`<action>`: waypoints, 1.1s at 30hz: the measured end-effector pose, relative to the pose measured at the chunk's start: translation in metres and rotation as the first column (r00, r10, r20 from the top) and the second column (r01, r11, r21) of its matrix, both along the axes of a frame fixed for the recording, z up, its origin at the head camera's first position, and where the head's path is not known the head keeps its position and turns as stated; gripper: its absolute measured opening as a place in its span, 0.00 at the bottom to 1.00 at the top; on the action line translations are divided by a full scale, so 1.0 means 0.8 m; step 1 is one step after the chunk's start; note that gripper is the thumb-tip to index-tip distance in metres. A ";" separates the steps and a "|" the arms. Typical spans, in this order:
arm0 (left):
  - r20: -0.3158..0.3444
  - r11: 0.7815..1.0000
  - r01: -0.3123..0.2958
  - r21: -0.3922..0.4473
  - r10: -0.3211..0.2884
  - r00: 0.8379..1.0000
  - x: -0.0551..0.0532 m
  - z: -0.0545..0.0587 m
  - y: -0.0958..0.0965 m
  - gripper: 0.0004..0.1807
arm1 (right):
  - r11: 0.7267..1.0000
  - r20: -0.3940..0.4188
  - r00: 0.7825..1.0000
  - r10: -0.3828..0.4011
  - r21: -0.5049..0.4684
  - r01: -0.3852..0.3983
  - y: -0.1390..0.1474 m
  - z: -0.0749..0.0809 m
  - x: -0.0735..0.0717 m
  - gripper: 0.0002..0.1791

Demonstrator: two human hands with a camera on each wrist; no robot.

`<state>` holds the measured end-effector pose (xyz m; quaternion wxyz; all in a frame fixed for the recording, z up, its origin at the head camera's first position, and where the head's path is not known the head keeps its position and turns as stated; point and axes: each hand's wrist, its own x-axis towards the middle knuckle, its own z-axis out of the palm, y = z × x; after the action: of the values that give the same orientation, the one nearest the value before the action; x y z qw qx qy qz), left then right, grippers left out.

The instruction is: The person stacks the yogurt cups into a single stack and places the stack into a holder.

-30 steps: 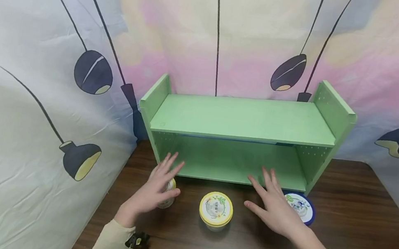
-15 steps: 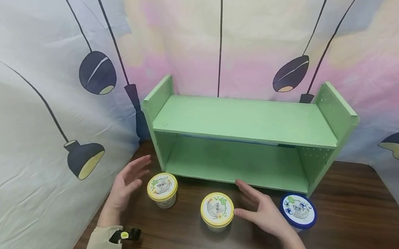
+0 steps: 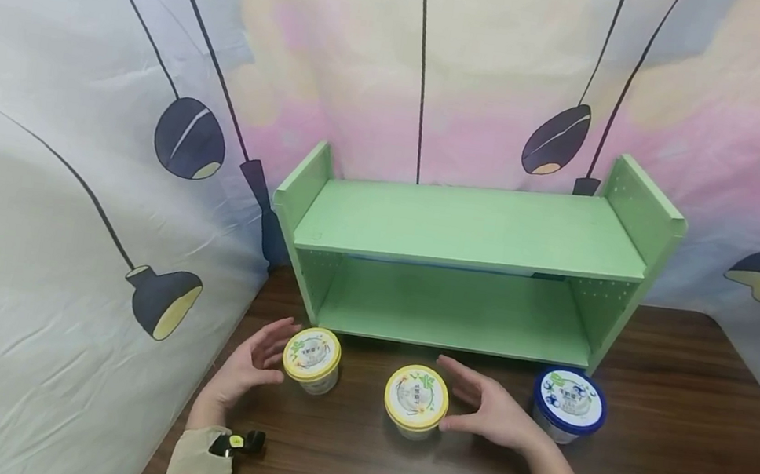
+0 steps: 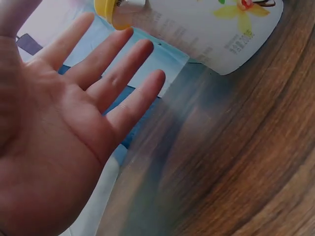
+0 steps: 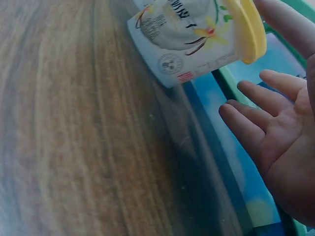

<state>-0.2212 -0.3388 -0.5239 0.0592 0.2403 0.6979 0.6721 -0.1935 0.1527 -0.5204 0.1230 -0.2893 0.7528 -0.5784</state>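
Observation:
On the table stand two yellow-lidded tubs with white, flower-printed sides. At the left tub [image 3: 312, 355] my left hand [image 3: 248, 367] reaches round the outer side, fingers spread and thumb near the rim. In the left wrist view its fingers [image 4: 123, 73] are straight and apart from the tub wall [image 4: 216, 34]. Beside the middle tub [image 3: 416, 398] is my right hand [image 3: 497, 413], its thumb tip right at the lid's edge. The right wrist view has that tub [image 5: 192, 39] upright on the table, with the right fingers [image 5: 241, 120] loosely extended and nothing gripped.
A blue-lidded tub [image 3: 569, 402] stands on the right, just beyond the right wrist. Behind the tubs is a green two-level shelf [image 3: 474, 225]. The dark wooden table [image 3: 676, 431] reaches a painted cloth [image 3: 485, 76] at the back and left.
My left hand has drawn back from over the left tub, gone out to its left, then come in close beside it. My right hand has moved left to the middle tub, uncovering the blue-lidded one.

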 end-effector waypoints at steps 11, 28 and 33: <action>0.063 0.999 -0.001 -0.037 0.003 0.998 0.002 0.004 0.005 0.50 | 0.999 0.040 0.999 0.034 -0.012 -0.034 -0.005 -0.006 0.000 0.54; 0.092 0.988 -0.037 -0.151 0.052 0.994 -0.002 0.000 0.015 0.52 | 0.998 0.076 0.996 0.049 -0.054 -0.045 -0.012 -0.013 -0.002 0.56; 0.089 0.980 -0.051 -0.194 0.069 0.994 -0.004 0.000 0.017 0.52 | 0.999 0.067 0.997 0.039 -0.039 -0.036 -0.011 -0.014 -0.002 0.55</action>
<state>-0.2242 -0.3249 -0.5236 0.0952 0.1798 0.7626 0.6140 -0.1952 0.1441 -0.5314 0.1538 -0.2860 0.7315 -0.5995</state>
